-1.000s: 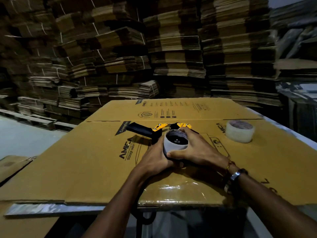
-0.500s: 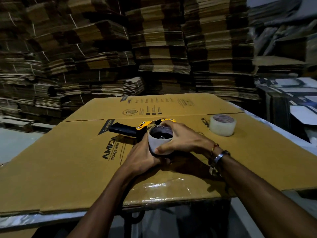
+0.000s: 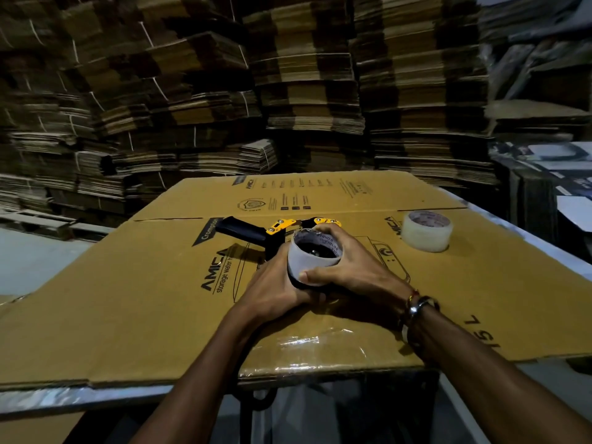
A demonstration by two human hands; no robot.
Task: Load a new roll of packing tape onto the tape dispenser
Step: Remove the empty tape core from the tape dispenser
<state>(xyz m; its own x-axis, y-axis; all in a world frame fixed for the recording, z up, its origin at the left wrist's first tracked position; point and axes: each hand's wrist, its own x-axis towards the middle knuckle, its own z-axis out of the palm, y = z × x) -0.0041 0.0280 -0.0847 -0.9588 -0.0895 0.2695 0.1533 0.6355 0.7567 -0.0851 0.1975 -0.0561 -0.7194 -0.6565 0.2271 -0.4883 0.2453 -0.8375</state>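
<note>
A black and yellow tape dispenser (image 3: 256,230) lies on flattened cardboard (image 3: 144,299), handle pointing far left. On its hub sits a pale cardboard core (image 3: 309,261), an emptied roll with a dark hollow middle. My right hand (image 3: 349,267) wraps around the core from the right, thumb on its near wall, fingers over the far rim. Against the left side of the core and dispenser body presses my left hand (image 3: 277,286). A full roll of clear packing tape (image 3: 427,232) stands apart at the far right on the cardboard.
The cardboard sheet covers a table with a metal front edge (image 3: 64,398). Tall stacks of flattened cartons (image 3: 288,91) fill the background. Dark boxes and white sheets (image 3: 544,187) stand at the right. A shiny taped seam (image 3: 307,344) lies near my wrists.
Both hands keep the same hold on the core and dispenser. The view has shifted slightly; the core looks a little higher above the dispenser hub.
</note>
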